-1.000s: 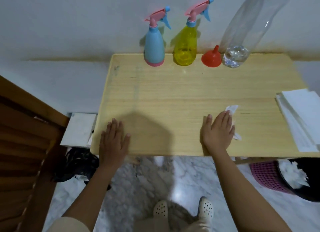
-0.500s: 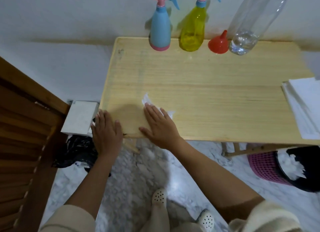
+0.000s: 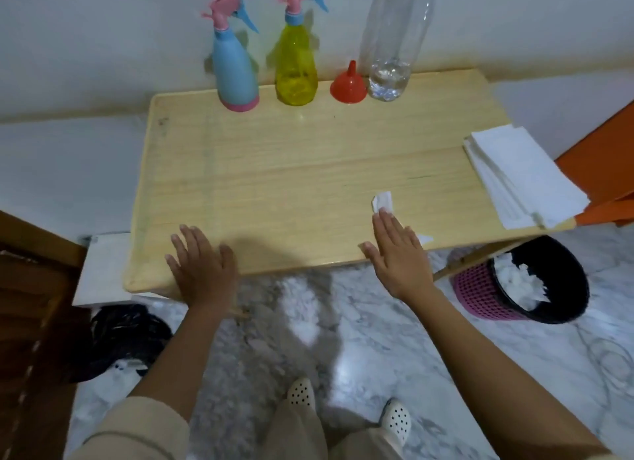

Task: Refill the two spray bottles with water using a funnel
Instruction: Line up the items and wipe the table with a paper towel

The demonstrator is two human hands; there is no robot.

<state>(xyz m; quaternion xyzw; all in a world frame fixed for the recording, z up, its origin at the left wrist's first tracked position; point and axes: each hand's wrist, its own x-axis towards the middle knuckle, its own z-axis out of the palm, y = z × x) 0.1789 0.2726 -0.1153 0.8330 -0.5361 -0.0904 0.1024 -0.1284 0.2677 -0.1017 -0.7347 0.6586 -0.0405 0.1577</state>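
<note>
Right hand (image 3: 399,254), fingers straight on a tissue (image 3: 382,201), is nearer the funnel (image 3: 348,86) standing spout-up at its twelve o'clock; left hand (image 3: 202,271) rests flat.

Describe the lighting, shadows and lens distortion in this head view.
Head view: the wide-angle lens bows the edges of the table and tilts the clear bottle; a soft shadow falls between the left hand and right hand; glare patches shine on the marble floor; focus slightly soft.
</note>
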